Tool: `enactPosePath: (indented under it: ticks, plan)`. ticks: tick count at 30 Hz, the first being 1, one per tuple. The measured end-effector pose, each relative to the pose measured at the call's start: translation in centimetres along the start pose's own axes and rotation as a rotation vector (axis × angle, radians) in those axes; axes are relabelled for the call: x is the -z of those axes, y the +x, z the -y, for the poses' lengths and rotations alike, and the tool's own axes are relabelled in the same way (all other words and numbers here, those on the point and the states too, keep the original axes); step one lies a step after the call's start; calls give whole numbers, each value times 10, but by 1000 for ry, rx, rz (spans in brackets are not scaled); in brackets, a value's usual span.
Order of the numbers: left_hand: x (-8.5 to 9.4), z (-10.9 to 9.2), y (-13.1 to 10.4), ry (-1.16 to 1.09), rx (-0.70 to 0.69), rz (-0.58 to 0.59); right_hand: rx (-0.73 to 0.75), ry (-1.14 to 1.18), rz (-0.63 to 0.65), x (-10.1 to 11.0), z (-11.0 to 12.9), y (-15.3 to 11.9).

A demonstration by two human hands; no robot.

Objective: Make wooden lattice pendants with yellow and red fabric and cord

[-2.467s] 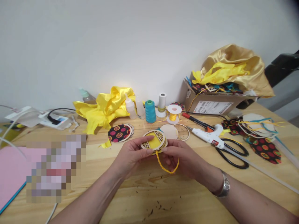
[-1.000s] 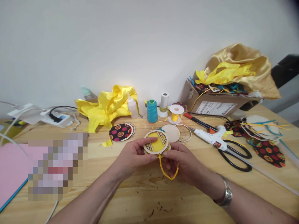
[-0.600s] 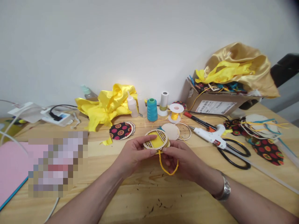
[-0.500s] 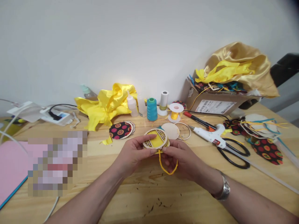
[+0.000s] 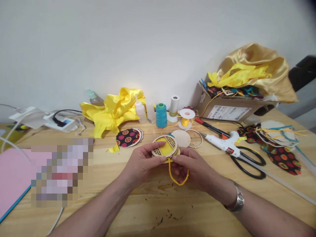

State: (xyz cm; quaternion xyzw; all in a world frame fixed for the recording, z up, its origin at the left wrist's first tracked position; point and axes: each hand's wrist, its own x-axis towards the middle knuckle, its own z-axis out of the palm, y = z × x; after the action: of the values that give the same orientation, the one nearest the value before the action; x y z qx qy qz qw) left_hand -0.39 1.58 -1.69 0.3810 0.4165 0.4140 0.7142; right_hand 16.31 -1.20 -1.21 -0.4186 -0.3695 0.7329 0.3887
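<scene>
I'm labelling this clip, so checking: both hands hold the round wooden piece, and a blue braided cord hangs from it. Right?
Not quite: the braided cord is yellow, as the head view shows. Both hands do hold the round wooden piece.

From my seat, the disc (image 5: pixel 164 148) between my left hand (image 5: pixel 138 164) and right hand (image 5: pixel 197 168) reads as pale, matt wood around a smooth yellow inset (image 5: pixel 161 148); the cord (image 5: pixel 175 181) under it looks rough and twisted. Below both hands I have a table (image 5: pixel 138 210) of smooth, grained wood. Beyond the left hand, the yellow cloth (image 5: pixel 111 110) is glossy. Past the right hand, I get smooth white plastic on the glue gun (image 5: pixel 221 143), matt cardboard on the box (image 5: pixel 209 102) and shiny gold cloth (image 5: pixel 278 74) above it. The bracelet (image 5: pixel 239 199) behind my right hand is shiny metal.
</scene>
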Motion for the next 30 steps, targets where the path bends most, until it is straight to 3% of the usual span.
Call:
enactPosePath:
  ticks: [10,13,15,18,20,22,25,30]
  plan:
    - [0,-3,0,-21,14,25,3,-57,10,1,5,-1]
    - [0,-7,-1,-50,27,31,6,-190,-71,7,9,0]
    - [-1,-8,-2,-54,33,34,128,-377,-226,12,12,0]
    - [0,-10,-3,-45,30,52,546,-743,-369,20,17,-2]
    - [0,-10,-2,-34,27,54,839,-998,-278,24,21,-4]
    - [1,-9,-2,-14,31,51,1026,-1205,-143,27,23,-5]
    - [3,-8,-2,15,48,64,1120,-1353,-37,28,24,-5]
    - [2,-7,-3,-17,72,106,1123,-1399,27,27,24,-4]
